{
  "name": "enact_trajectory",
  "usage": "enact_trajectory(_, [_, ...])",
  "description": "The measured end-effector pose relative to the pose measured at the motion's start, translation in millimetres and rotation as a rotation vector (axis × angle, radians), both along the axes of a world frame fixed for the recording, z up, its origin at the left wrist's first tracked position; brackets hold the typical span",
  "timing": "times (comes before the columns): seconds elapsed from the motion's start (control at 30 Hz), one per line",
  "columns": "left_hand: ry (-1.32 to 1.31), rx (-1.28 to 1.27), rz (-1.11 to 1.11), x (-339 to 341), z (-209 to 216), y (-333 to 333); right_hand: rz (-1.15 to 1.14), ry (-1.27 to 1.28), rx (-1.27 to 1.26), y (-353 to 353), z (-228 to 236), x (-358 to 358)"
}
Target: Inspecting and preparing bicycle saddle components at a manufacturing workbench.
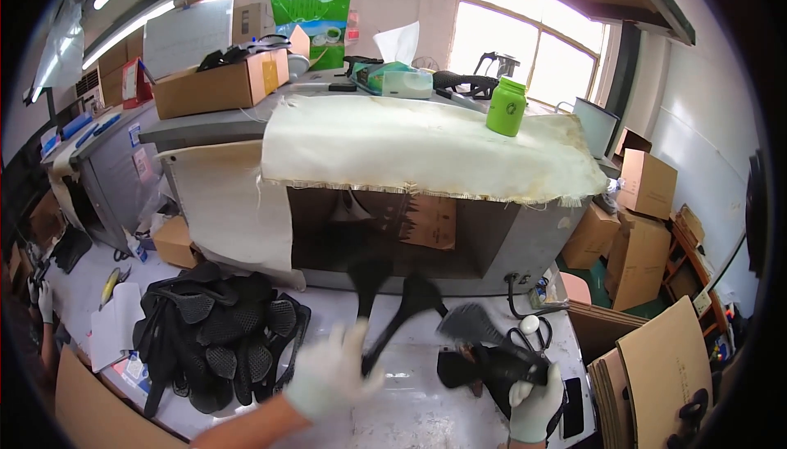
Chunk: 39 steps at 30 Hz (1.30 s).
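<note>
My left hand (pixel 332 371), in a white glove, is smeared by motion over the middle of the white table. Just beyond its fingers are two black strap-like pieces with wide ends, one upright (pixel 366 277) and one slanting (pixel 410 301); whether the hand grips either is unclear. At the right, my gloved right hand (pixel 537 406) is closed round a black strap-like piece (pixel 518 363). A blurred, ribbed black pad (pixel 471 326) shows just above it. Left of my left hand lies a heap of black padded straps (pixel 221 338) with mesh patches.
Beyond the table is a grey machine housing (pixel 525 240) with a dark opening and a cream cloth (pixel 410 142) on top. A green jar (pixel 507 109) stands on that cloth. A phone (pixel 573 408) lies by my right hand. Cardboard sheets (pixel 668 367) lean at the right. Another person's gloved hand (pixel 45 300) shows far left.
</note>
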State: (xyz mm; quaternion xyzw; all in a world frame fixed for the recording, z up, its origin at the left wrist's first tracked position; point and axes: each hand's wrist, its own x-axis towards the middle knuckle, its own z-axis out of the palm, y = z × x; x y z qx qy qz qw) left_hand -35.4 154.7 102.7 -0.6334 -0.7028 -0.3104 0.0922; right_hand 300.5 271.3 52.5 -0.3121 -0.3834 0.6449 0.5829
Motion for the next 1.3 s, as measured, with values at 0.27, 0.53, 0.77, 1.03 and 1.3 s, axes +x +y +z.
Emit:
enact_trajectory(0.27, [-0.241,0.063,0.110,82.4,-107.5,-168.5,0.036,0.442,-0.170,110.0,8.3,-176.9])
enact_trajectory(0.53, [-0.395,0.095,0.213,70.7,-122.7,-180.1,0.198,0.354,-0.348,194.2,-8.2,-300.7])
enact_trajectory(0.77, [-0.543,0.039,0.255,72.9,-136.1,-189.4,0.504,0.161,-0.284,175.5,-8.2,-382.0])
enact_trajectory(1.03, [-0.535,0.125,0.233,77.7,-144.2,-179.9,0.401,-0.083,-0.211,171.5,-10.3,-398.9])
enact_trajectory(1.3, [-0.768,0.263,0.238,70.4,-129.7,-190.0,0.137,0.118,-0.132,-28.9,-40.0,-240.7])
